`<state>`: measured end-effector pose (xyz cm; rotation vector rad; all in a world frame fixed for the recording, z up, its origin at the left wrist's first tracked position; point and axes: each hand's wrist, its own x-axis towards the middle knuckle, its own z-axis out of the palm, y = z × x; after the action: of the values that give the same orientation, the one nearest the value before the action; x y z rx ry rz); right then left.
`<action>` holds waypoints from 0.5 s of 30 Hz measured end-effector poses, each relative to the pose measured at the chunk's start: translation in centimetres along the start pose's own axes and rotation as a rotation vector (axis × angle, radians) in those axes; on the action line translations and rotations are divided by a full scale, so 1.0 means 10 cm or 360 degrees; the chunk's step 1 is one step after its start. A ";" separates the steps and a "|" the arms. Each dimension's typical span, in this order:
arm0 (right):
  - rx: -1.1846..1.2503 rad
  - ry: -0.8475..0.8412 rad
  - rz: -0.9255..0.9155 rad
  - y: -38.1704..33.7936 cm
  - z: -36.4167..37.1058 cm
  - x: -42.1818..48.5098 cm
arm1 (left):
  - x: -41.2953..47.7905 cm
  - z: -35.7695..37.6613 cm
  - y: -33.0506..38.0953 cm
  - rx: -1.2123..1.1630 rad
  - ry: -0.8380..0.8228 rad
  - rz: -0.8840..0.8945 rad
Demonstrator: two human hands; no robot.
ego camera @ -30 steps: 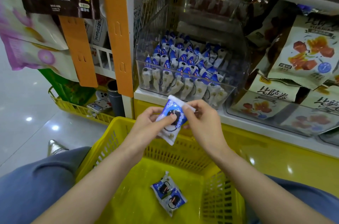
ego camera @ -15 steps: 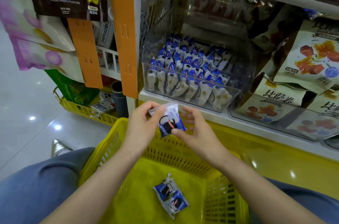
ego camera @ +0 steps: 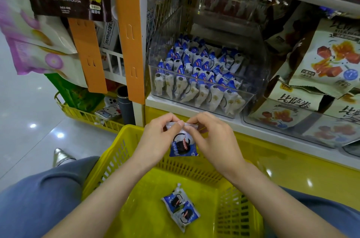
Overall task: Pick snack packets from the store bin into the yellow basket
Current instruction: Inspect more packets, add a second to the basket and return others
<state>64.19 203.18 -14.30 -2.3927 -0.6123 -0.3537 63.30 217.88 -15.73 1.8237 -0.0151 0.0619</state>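
Note:
A blue-and-white snack packet (ego camera: 182, 145) hangs upright over the far rim of the yellow basket (ego camera: 116, 156). My left hand (ego camera: 157, 140) and my right hand (ego camera: 212, 140) both pinch its top seam. Two more of the same packets (ego camera: 180, 208) lie on the basket floor. The clear store bin (ego camera: 241, 99) on the shelf just beyond my hands holds several rows of these packets (ego camera: 196, 76).
Orange shelf posts (ego camera: 128, 33) rise left of the bin. Large snack bags (ego camera: 329, 62) lean at the right. Another yellow basket (ego camera: 83, 115) sits on the tiled floor at the left. My knees flank the basket.
The packet has turned from tilted to hanging upright. Both hands have shifted their hold up to its top seam.

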 end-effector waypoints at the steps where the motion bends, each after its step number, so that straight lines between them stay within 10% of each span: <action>1: 0.0056 0.0021 0.0069 0.00 0.00 0.01 | 0.00 0.00 -0.01 0.0011 0.0023 0.0017; 6: 0.0404 0.0300 0.0339 0.00 -0.04 0.06 | 0.03 -0.02 -0.08 0.0375 0.0287 0.0065; 11: 0.0329 0.0156 0.0039 -0.02 -0.04 0.02 | 0.08 -0.03 0.02 -0.0615 0.0029 -0.0574; 15: -0.0067 -0.0049 -0.0239 -0.02 -0.01 -0.03 | 0.05 -0.05 0.03 -0.0844 -0.0043 -0.0516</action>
<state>63.80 203.18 -14.21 -2.4025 -0.8091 -0.3979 63.77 218.35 -15.32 1.2783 0.2256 -0.1812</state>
